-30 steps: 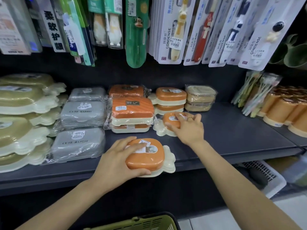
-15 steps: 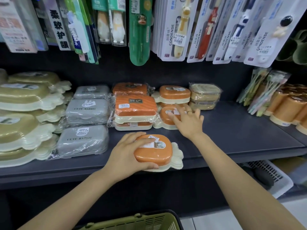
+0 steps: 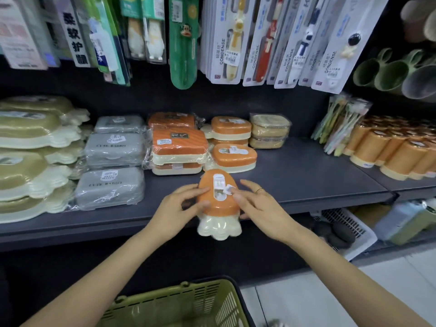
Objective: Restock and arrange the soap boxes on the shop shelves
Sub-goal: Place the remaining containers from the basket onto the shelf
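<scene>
At shelf (image 3: pixel 306 180) front, both hands are now gripping the orange box (image 3: pixel 218 192), left (image 3: pixel 175 208) and right (image 3: pixel 257 204), turning it lengthwise for placing.

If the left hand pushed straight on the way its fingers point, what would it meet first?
The left hand points up and rightward and already touches the orange carrot-shaped soap box. Beyond that box, probably the right hand on its other side, though depth is unclear.

Hanging white toothbrush blister cards (image 3: pixel 225 46): "CONDENSE". Grey wrapped soap box (image 3: pixel 115 149): "CUTE RABBIT". White hanging strip (image 3: pixel 76 35): "柔软护龈".
</scene>
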